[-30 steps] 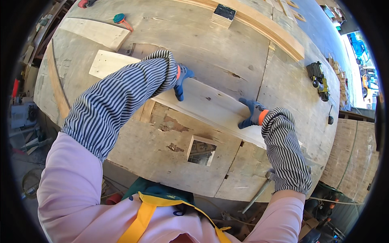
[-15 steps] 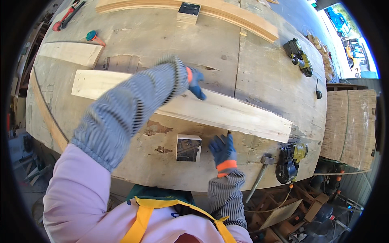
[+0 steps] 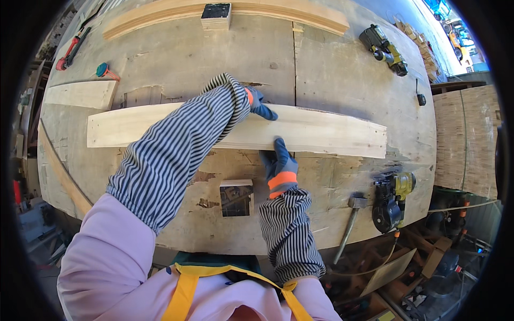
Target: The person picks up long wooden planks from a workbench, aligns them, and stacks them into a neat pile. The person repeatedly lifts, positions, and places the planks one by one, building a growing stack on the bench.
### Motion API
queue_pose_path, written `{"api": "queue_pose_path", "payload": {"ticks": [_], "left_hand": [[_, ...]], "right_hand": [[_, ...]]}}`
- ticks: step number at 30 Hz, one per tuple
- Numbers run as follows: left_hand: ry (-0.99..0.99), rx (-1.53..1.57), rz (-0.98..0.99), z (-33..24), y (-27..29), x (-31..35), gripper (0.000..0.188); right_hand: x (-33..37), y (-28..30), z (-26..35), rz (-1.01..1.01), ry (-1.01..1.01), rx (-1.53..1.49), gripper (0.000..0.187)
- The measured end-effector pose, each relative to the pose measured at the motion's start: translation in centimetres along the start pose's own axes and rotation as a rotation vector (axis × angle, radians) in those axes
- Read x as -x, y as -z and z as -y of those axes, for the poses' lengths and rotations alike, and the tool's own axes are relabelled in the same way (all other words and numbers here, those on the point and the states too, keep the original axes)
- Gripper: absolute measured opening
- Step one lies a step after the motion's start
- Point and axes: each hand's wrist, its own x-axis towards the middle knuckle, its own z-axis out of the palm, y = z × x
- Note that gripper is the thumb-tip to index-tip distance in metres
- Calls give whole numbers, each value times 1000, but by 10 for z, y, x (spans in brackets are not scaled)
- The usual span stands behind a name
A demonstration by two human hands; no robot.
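Note:
A long pale wooden board [image 3: 332,131] lies crosswise on the worktable in front of me. My left hand [image 3: 261,105], in a blue and orange glove, reaches over it and grips its far edge; one digit rests on top and the other fingers are partly hidden. At the near edge, just right of the board's middle, my right hand [image 3: 278,160] in a matching glove holds the wood with a digit against the face. Below that hand, to its left, sits a small block with a dark printed top [image 3: 236,200].
A hammer [image 3: 350,224] and a coil nail gun [image 3: 393,200] lie at the near right. Another nail gun [image 3: 384,49] lies far right. Long strips [image 3: 160,18] carry a block stack [image 3: 216,17] at the back. A shorter plank [image 3: 80,95] lies left, near a red-handled tool [image 3: 72,49].
My right hand has moved up from the tabletop to the board's near edge. The board's right end has shifted slightly away from me. The whole view has also turned a little.

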Motion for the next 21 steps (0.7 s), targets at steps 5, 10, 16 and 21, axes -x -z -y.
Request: {"api": "queue_pose_path", "payload": {"ticks": [5, 10, 16, 21], "left_hand": [[6, 95, -90, 1, -11, 7, 110], [51, 96, -87, -8, -2, 26, 108], [120, -126, -235, -30, -12, 57, 114], [140, -203, -250, -56, -11, 90, 118]], "right_hand": [[0, 3, -7, -13, 43, -15, 41], [3, 5, -14, 12, 52, -85, 47], [3, 23, -20, 36, 42, 47, 47], [14, 29, -11, -43, -60, 219, 37]]}}
